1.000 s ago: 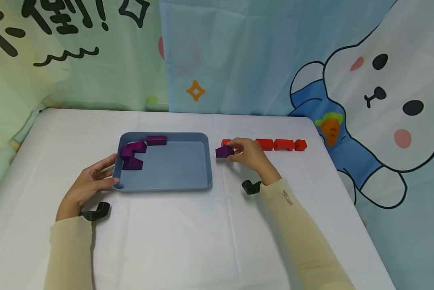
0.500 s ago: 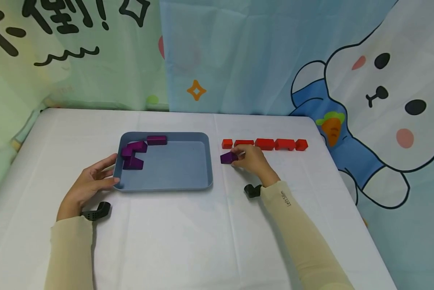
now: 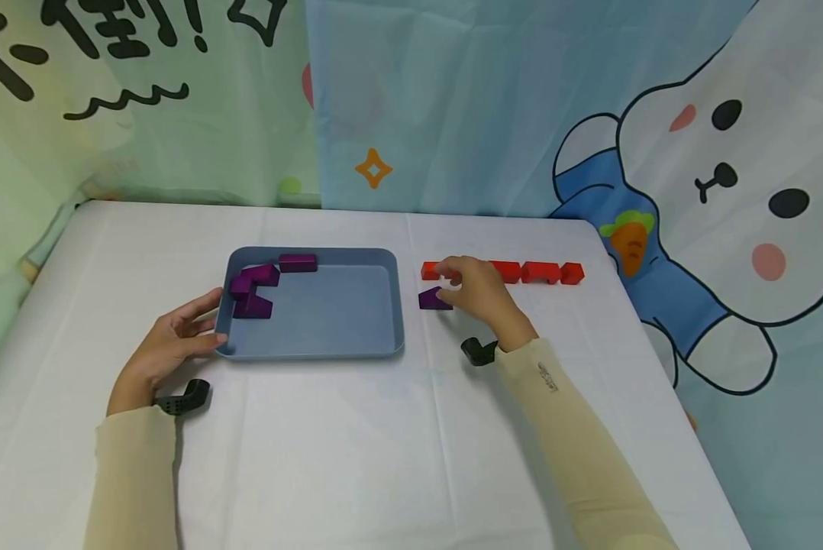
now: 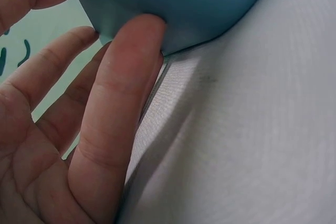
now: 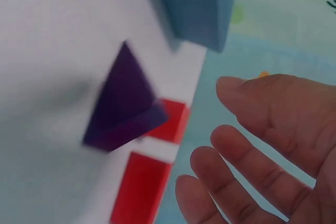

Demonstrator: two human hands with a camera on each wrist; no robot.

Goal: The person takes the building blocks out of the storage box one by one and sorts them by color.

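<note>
White cloth covers the table (image 3: pixel 336 443); behind it hangs a printed curtain (image 3: pixel 446 114), pale green at left, blue at right, with a large white cartoon animal (image 3: pixel 748 176) on the right side. Person seated or standing at near edge, beige sleeves, a black device (image 3: pixel 193 394) at each wrist.

Blue-grey tray (image 3: pixel 343 313), left of centre, flat on the cloth. Inside: four purple blocks (image 3: pixel 252 307), three bunched along the left wall, the other just beside them against the back wall.

Left hand (image 3: pixel 171 347) at the tray's left side: fingers loosely extended, thumb touching the outer wall near the front corner. No curled grip.

Right hand (image 3: pixel 482 294) beyond the tray's right end, thumb and fingers apart, holding nothing. Just beside its thumb, a lone purple block (image 3: pixel 430 300) rests on the cloth, between tray and hand. Right wrist view has it blurred, roughly triangular, with a gap between it and the fingers.

Red blocks (image 3: pixel 540 273): a row behind the hand, running rightward; part hidden by the hand.
</note>
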